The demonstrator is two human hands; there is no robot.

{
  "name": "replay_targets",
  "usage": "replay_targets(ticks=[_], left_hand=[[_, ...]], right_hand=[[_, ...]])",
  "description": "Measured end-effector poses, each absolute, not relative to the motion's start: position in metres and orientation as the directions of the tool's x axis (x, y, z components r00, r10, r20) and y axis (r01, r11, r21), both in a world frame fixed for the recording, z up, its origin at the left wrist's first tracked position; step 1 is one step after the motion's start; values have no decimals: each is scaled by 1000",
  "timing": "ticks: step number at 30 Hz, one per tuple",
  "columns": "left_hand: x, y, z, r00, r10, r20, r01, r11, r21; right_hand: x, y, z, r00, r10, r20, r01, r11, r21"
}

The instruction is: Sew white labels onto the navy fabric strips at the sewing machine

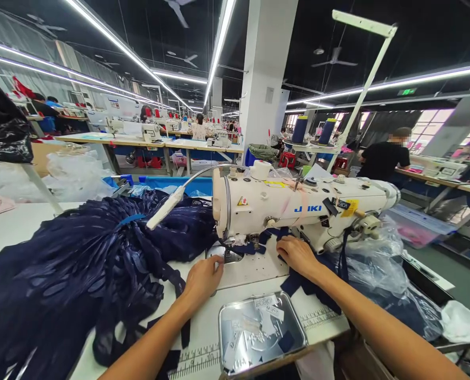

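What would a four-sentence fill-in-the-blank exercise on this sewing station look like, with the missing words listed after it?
1. Between the left hand and the right hand, the one nearer the large fabric heap is the ____ hand.
2. The large brand letters on the sewing machine are coloured ____.
3. The yellow-topped thread cones standing behind the machine number ____.
4. The shiny, shallow tray between the forearms is made of ____.

Missing words: left; blue; two; metal.

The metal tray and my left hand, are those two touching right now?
Apart. The head view shows bare white worktop between the left hand and the rim of the metal tray.
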State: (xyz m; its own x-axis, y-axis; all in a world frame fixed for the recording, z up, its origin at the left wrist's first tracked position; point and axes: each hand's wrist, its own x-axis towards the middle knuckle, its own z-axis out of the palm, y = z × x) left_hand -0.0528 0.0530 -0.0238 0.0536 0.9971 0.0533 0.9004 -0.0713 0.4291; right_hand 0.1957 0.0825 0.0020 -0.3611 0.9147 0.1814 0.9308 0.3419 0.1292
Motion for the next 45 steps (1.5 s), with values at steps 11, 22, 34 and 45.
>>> replay_targets(ticks=[11, 22, 34, 45], left_hand=[[-55, 53, -21, 67, 997, 48, 887, -81, 455], [-56, 50, -23, 77, 996, 54, 888, -93, 450], [-63, 50, -23, -3, 996, 87, 848, -43, 529], [-76, 58, -21, -101, 979, 177, 787, -30, 616]], right_hand=[[196, 75, -1, -368, 917, 152, 902, 313, 297], [172, 47, -12, -446, 807, 387, 869, 286, 405], [115, 73, -32, -813, 544, 207, 575, 696, 431], [99, 63, -28, -857, -88, 508, 55, 964, 259]])
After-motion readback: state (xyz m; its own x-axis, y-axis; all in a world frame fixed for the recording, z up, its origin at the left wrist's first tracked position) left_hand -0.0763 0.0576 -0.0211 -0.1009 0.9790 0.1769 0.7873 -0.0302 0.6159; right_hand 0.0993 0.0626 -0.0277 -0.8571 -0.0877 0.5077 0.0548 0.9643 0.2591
